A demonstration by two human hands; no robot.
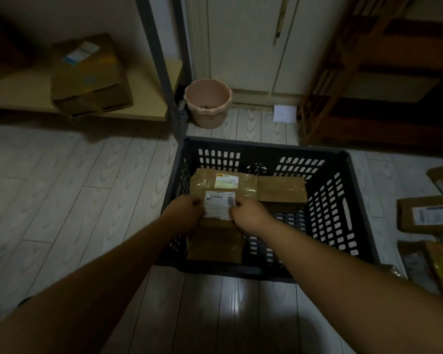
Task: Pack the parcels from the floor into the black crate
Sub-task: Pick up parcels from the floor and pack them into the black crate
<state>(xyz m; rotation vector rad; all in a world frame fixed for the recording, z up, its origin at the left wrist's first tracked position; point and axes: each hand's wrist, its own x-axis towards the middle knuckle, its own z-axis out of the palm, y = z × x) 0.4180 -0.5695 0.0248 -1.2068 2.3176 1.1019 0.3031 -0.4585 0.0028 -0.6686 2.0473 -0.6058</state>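
brown labelled parcel (216,205) is being held low inside the black crate (266,273), over its near-left part. both forearms are reaching in from the near edge. left hand (187,210) is gripping the parcel's left edge, fingers curled close together over the top. right hand (250,213) is gripping the right edge, fingers bunched and curled; can't tell where the thumb is. lower parcel (214,247) is lying under it against the crate's near wall. further in, taped parcel (223,183) with a yellow-topped label is lying at the far left, with plain box (281,189) just beside it on the right. crate is sitting on pale plank floor (62,187). floor parcels (425,213) are lying outside the crate to the right, apart from it. beyond the crate, pink bucket (207,108) is standing by a grey shelf post. cardboard box (87,75) is sitting on the low shelf (149,103) at far left. wooden rack (368,85) is standing at far right.
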